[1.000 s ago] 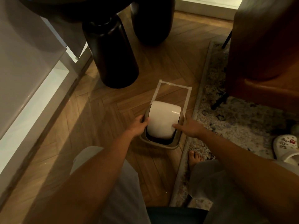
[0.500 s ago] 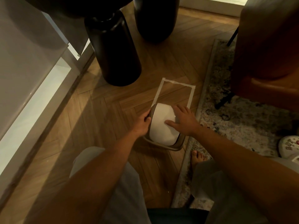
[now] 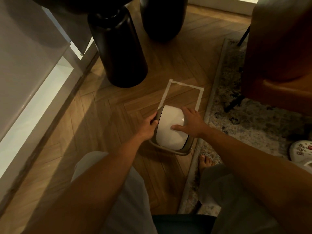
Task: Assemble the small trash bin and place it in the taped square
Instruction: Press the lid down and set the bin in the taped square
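The small trash bin [image 3: 183, 150] stands on the wooden floor, a tan rim around a white domed swing lid [image 3: 168, 130]. It covers the near end of the white taped square [image 3: 185, 85]. My left hand [image 3: 148, 126] grips the bin's left rim. My right hand [image 3: 192, 122] lies flat on the right side of the lid, thumb pressed on the white surface. The bin's body below the rim is hidden.
Two thick dark table legs [image 3: 118, 48] stand just beyond the taped square. A patterned rug [image 3: 249, 119] edges the square on the right, with a brown chair [image 3: 278, 56] on it. A white cabinet [image 3: 25, 73] runs along the left. My bare foot [image 3: 205, 163] and a white clog [image 3: 302, 151] lie near right.
My right hand moved from the bin's right edge onto the lid and now presses there. The lid, raised a second ago, sits lower in the rim. My left hand kept its grip.
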A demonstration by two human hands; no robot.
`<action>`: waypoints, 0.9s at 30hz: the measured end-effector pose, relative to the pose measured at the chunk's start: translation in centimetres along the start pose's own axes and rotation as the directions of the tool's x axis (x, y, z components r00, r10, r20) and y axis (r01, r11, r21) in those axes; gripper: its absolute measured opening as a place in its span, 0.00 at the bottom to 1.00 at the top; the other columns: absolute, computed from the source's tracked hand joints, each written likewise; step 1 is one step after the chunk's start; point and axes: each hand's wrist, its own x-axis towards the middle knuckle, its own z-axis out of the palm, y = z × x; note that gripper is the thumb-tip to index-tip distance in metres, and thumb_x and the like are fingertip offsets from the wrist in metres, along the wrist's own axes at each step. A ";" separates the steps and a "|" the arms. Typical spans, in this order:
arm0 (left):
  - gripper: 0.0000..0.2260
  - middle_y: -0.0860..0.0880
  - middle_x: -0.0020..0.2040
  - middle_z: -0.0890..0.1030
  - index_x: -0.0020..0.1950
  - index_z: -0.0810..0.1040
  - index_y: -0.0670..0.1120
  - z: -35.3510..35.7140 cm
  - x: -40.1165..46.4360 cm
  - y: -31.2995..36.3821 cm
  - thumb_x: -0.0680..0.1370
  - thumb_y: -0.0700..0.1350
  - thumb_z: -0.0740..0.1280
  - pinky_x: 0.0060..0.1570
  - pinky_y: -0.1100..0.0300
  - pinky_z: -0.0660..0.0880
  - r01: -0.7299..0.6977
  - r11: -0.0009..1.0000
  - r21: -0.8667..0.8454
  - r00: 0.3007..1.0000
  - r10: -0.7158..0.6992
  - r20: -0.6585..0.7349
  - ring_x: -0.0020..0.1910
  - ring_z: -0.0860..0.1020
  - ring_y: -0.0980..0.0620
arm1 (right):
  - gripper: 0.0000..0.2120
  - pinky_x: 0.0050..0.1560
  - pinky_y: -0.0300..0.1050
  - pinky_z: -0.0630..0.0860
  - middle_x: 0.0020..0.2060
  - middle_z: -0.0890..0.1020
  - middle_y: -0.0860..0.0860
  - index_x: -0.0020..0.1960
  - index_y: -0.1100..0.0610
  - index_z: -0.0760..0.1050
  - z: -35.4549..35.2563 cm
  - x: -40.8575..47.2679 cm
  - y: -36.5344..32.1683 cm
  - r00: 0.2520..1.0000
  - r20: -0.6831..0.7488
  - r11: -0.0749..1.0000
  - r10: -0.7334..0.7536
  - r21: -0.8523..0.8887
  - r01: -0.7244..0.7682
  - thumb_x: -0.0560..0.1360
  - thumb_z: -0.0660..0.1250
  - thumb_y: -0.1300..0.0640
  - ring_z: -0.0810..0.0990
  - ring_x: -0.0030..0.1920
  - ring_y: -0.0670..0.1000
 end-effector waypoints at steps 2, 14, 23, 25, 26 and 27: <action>0.23 0.48 0.80 0.65 0.81 0.59 0.56 0.1 0.0 0.0 0.86 0.46 0.57 0.73 0.48 0.62 -0.001 1.000 -0.011 1.000 0.001 0.001 0.78 0.63 0.45 | 0.54 0.69 0.60 0.70 0.73 0.70 0.56 0.78 0.52 0.60 0.2 -0.3 0.0 0.999 -0.040 0.999 0.009 0.034 -0.008 0.63 0.70 0.22 0.68 0.72 0.61; 0.25 0.47 0.75 0.71 0.81 0.62 0.52 1.6 -0.5 -0.3 0.85 0.54 0.60 0.58 0.57 0.68 -0.023 0.994 -0.109 0.998 0.016 -0.064 0.69 0.71 0.51 | 0.47 0.69 0.60 0.73 0.73 0.70 0.55 0.79 0.57 0.60 4.6 -4.6 -0.4 0.892 -0.352 0.872 0.284 0.482 -0.088 0.70 0.77 0.37 0.71 0.72 0.56; 0.26 0.45 0.74 0.72 0.80 0.63 0.51 3.0 -1.6 -1.5 0.84 0.58 0.59 0.65 0.49 0.73 0.028 0.987 -0.156 0.997 -0.039 -0.069 0.68 0.74 0.44 | 0.50 0.72 0.63 0.71 0.76 0.69 0.54 0.83 0.54 0.53 6.4 -6.4 -1.4 0.871 -0.360 0.806 0.334 0.588 -0.066 0.72 0.77 0.41 0.69 0.75 0.57; 0.27 0.45 0.74 0.72 0.80 0.62 0.51 3.3 -2.1 -2.1 0.83 0.60 0.59 0.67 0.46 0.73 0.042 0.985 -0.166 0.996 -0.054 -0.065 0.69 0.74 0.43 | 0.50 0.72 0.63 0.71 0.76 0.69 0.54 0.83 0.54 0.53 6.6 -6.8 -1.4 0.871 -0.379 0.815 0.314 0.578 -0.043 0.72 0.78 0.43 0.69 0.75 0.56; 0.28 0.45 0.75 0.71 0.80 0.62 0.51 3.4 -2.3 -2.4 0.83 0.61 0.58 0.68 0.45 0.73 0.050 0.985 -0.162 0.996 -0.061 -0.061 0.69 0.73 0.43 | 0.50 0.72 0.63 0.71 0.77 0.68 0.54 0.83 0.54 0.53 6.7 -7.1 -1.4 0.874 -0.374 0.816 0.311 0.576 -0.044 0.72 0.78 0.43 0.68 0.76 0.56; 0.30 0.45 0.75 0.71 0.81 0.61 0.51 3.3 -2.5 -2.9 0.82 0.63 0.58 0.68 0.45 0.72 0.059 0.987 -0.148 0.996 -0.068 -0.054 0.70 0.73 0.43 | 0.51 0.72 0.62 0.71 0.77 0.67 0.54 0.84 0.53 0.52 6.9 -7.4 -1.4 0.878 -0.361 0.813 0.313 0.580 -0.052 0.71 0.78 0.43 0.68 0.76 0.56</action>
